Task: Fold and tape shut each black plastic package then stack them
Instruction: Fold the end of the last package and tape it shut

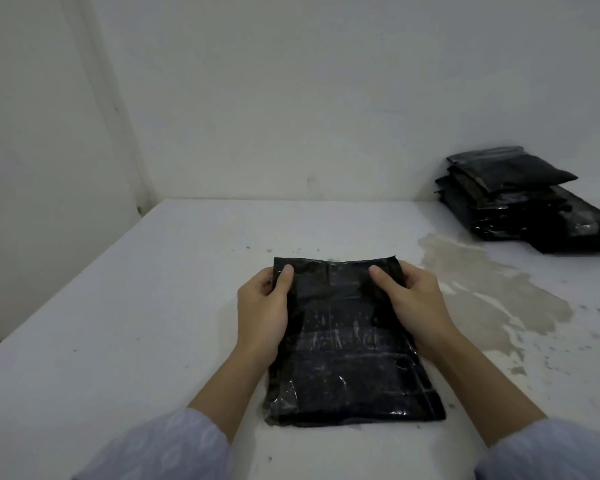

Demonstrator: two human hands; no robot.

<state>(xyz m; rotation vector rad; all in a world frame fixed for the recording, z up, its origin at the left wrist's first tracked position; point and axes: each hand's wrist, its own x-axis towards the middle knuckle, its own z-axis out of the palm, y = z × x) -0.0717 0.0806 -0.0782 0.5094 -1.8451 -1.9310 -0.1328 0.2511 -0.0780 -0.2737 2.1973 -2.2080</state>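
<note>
Centrally, flat on white table (125, 306): black plastic package (350, 358), glossy, far end an unfilled flap, lifted slightly. Gripped at far corners by both hands. Left hand (262, 306) on left edge, thumb on top of flap, fingers curled under and hidden. Right hand (413, 296) on right edge, thumb on top, fingers wrapped beneath the plastic. Pale patterned sleeves (174, 448) at bottom corners. Far right, against white wall (291, 98): stack of black packages (520, 202), several high, top ones smaller and skewed. Between stack and package, a beige stain (492, 289) spread over the table. No readable print, brand or label on any package; faint pale marks on held package, illegible.
</note>
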